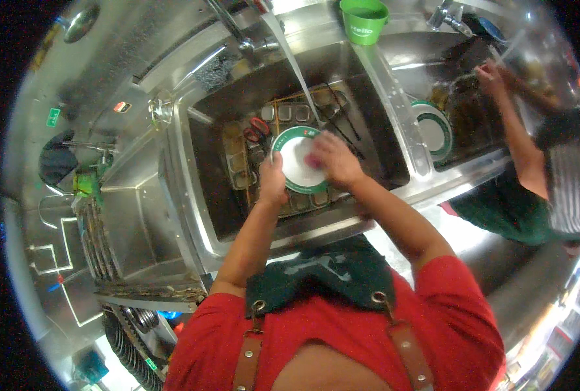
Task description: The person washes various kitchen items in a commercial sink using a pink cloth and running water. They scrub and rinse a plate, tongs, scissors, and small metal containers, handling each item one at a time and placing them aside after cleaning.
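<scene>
A white plate with a green rim (294,163) is held over the left sink basin (385,168), its face turned up. My left hand (272,178) grips its left edge, thumb on the rim. On the plate's right side lies my right hand (338,159), blurred, with a small reddish thing (313,160) under its fingers; its kind is unclear. Water (294,63) streams down just behind the plate. Below are several small metal containers (285,112), red-handled scissors (257,129) and thin dark rods (344,113), partly hidden by the plate and hands.
A metal faucet (246,45) stands behind the basin. A green bucket (364,23) sits on the back ledge. Past the steel divider (398,117), green-rimmed plates (432,131) lie in the right basin, where a co-worker's hands (490,78) are busy. A lower steel surface (138,220) adjoins on the left.
</scene>
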{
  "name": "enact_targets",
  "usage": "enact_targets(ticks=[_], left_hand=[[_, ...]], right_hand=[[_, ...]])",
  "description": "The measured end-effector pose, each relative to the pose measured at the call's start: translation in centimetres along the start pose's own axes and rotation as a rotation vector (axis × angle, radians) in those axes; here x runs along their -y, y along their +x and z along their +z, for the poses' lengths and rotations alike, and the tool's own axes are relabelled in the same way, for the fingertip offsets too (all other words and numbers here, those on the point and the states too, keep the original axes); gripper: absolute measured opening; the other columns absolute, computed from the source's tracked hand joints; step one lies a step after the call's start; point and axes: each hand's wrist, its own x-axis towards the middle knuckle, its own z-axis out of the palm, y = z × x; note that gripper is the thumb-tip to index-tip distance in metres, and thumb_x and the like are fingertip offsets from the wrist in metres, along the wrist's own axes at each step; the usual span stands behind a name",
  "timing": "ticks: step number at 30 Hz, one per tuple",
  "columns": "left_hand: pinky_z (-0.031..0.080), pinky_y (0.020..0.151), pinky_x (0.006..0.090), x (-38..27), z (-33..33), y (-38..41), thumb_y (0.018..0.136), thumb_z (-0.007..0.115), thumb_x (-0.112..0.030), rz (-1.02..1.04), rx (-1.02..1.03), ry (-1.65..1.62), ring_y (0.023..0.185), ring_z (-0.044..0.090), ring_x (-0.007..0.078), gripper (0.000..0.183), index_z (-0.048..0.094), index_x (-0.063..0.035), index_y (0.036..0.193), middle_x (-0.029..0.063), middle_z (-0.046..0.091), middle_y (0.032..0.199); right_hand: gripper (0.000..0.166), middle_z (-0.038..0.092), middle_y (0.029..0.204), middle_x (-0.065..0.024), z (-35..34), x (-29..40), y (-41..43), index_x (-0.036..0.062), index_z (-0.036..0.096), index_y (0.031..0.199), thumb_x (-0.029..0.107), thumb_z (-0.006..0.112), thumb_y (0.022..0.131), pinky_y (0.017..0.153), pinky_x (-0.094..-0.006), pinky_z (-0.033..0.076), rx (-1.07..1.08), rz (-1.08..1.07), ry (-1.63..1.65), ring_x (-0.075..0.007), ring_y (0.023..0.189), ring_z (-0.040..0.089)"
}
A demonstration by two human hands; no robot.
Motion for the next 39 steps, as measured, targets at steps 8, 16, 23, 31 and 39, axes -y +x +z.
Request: enact_targets(ticks=[8,16,23,31,39], left_hand=[[0.048,0.076,0.0347,0.0,0.6,-0.2,0.088,0.049,-0.022,-0.353,0.192,-0.122,0.087,0.059,0.0223,0.032,0.05,0.0017,0.11,0.0108,0.06,0.098],[0.048,0.075,0.027,1.1,4.3,2.0,0.086,0.052,-0.02,0.288,0.431,-0.134,0.09,0.057,0.0168,0.033,0.053,0.0,0.111,0.0077,0.058,0.104],[0.046,0.068,0.0286,0.6,1.9,5.9,0.082,0.058,-0.034,-0.152,-0.18,-0.036,0.079,0.058,0.0176,0.045,0.053,0.0024,0.107,0.0099,0.059,0.098],[0.049,0.075,0.0318,1.8,-0.3,5.4,0.081,0.062,-0.024,0.179,0.105,0.083,0.087,0.057,0.0198,0.04,0.048,-0.0014,0.111,0.009,0.059,0.099],[0.044,0.071,0.0352,2.3,-1.9,7.5,0.081,0.059,-0.02,0.409,-0.242,0.437,0.078,0.058,0.0242,0.029,0.052,0.0018,0.099,0.0148,0.061,0.085]], right_hand=[[0.024,0.062,0.094,-0.0123,-3.7,-3.4,5.8,-0.0017,0.053,0.1,0.013,0.049,0.081,0.062,-0.0308,0.049,0.23,0.903,1.513,-0.0179,0.082,0.061],[0.036,0.059,0.084,-0.0035,6.7,-0.6,3.8,0.0056,0.052,0.105,0.034,0.035,0.091,0.063,-0.0271,0.045,-0.151,0.856,1.726,-0.0136,0.071,0.055],[0.033,0.053,0.084,-0.0024,2.9,5.9,3.6,0.0059,0.046,0.113,0.028,0.039,0.091,0.06,-0.0244,0.042,-0.095,1.104,1.528,-0.0122,0.069,0.051],[0.04,0.059,0.097,-0.011,0.4,2.8,6.4,0.0016,0.051,0.112,0.034,0.043,0.089,0.072,-0.0271,0.044,-0.178,0.948,1.471,-0.015,0.083,0.055],[0.041,0.059,0.101,-0.0077,4.2,3.1,4.1,0.0037,0.052,0.111,0.036,0.049,0.087,0.072,-0.0296,0.047,-0.168,1.357,1.944,-0.0203,0.085,0.058]])
